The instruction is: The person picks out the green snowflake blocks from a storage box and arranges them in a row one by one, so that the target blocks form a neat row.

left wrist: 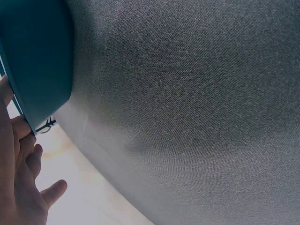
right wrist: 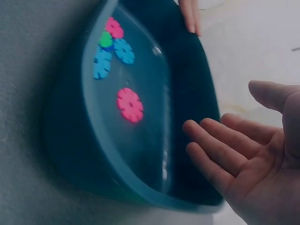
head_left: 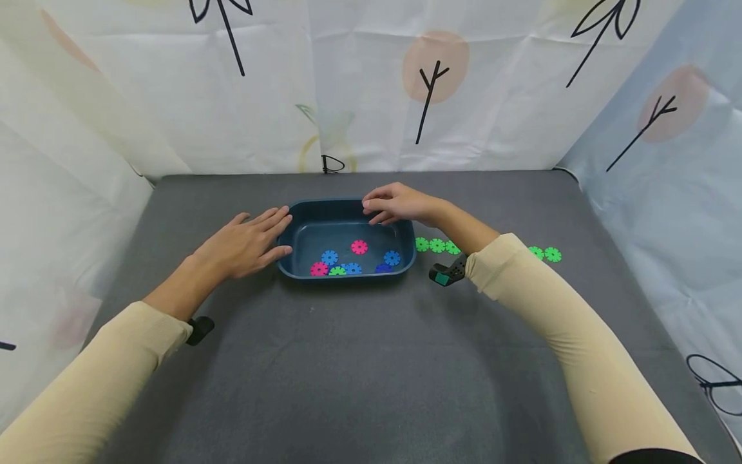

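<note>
A dark blue-green plastic basin (head_left: 310,233) sits on the grey table. Lying on its floor are several notched flower-shaped discs, among them a pink disc (head_left: 359,247), a blue disc (head_left: 392,258) and a green disc (head_left: 337,271). My left hand (head_left: 246,246) has its fingers extended, with the fingertips at the basin's left rim, as the left wrist view also shows. Over the right end of the basin hovers my right hand (head_left: 401,203); in the right wrist view its fingers (right wrist: 218,147) are spread loosely, palm visible and bare.
Green discs (head_left: 437,245) lie in a row on the table just right of the basin, and more green discs (head_left: 545,254) show beyond the right forearm, which hides part of the row. Patterned white cloth (head_left: 371,84) hangs behind the table and at both sides.
</note>
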A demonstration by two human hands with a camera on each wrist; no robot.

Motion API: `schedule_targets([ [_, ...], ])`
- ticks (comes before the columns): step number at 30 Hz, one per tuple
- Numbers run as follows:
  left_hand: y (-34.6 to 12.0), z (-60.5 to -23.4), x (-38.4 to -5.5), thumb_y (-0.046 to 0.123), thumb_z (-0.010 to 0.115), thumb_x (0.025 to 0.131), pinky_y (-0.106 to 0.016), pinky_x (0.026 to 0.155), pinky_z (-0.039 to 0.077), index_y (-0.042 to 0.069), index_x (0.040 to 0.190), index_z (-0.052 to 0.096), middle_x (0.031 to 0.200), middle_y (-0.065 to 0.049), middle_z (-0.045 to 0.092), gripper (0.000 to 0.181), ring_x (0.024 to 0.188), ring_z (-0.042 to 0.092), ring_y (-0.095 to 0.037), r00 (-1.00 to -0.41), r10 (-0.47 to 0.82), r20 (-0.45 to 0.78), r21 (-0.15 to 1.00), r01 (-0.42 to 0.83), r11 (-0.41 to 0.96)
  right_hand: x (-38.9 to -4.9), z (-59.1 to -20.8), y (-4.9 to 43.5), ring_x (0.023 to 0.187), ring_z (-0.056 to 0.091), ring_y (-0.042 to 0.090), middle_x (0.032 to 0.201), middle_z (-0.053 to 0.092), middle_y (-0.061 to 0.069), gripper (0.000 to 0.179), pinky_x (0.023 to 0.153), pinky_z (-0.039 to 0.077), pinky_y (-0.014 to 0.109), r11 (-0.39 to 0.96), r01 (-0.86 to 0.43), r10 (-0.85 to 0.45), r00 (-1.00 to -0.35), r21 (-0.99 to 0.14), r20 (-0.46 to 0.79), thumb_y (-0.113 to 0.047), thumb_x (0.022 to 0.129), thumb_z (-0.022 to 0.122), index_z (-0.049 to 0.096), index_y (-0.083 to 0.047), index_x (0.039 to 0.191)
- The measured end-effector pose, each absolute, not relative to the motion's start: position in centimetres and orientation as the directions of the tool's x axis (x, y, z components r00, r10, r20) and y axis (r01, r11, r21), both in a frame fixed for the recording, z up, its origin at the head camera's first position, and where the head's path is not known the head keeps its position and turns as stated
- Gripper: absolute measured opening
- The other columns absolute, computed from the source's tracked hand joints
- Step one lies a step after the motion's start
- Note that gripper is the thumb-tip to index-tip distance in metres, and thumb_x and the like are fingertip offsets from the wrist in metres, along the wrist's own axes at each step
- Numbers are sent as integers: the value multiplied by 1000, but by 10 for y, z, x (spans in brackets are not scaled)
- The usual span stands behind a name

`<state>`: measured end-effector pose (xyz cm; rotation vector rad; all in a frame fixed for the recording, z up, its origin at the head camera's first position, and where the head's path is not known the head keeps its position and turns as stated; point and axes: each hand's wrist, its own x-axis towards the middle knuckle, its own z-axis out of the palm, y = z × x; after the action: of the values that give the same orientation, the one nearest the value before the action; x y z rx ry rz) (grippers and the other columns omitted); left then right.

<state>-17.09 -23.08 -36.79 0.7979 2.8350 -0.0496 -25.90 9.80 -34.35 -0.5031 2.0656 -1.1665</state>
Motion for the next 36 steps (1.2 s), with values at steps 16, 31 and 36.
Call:
schedule_targets([
  [16, -230, -367, -170, 45, 49, 103, -66, 113, 23, 1, 156, 27, 162, -19, 22, 72, 149, 22, -37, -835, 516, -190, 22, 522, 853, -245, -368, 71, 118, 63, 32, 133, 60, 22, 46, 102, 48, 43, 514, 31, -698, -566, -857, -439, -24, 107, 49, 47, 4, 142],
  [31, -231, -368, -170, 47, 48, 104, -65, 113, 23, 2, 157, 26, 163, -19, 21, 72, 149, 22, -36, -838, 512, -191, 22, 517, 855, -234, -378, 51, 115, 65, 25, 128, 66, 17, 43, 99, 51, 37, 541, 15, -757, -427, -841, -495, -24, 107, 49, 49, 1, 142],
  [36, -231, -368, -170, 47, 47, 104, -66, 113, 23, 2, 157, 26, 163, -19, 21, 72, 149, 22, -36, -834, 518, -189, 28, 523, 852, -231, -378, 46, 113, 66, 24, 126, 67, 14, 42, 98, 51, 36, 565, -14, -756, -411, -825, -510, -24, 106, 50, 50, -2, 143],
])
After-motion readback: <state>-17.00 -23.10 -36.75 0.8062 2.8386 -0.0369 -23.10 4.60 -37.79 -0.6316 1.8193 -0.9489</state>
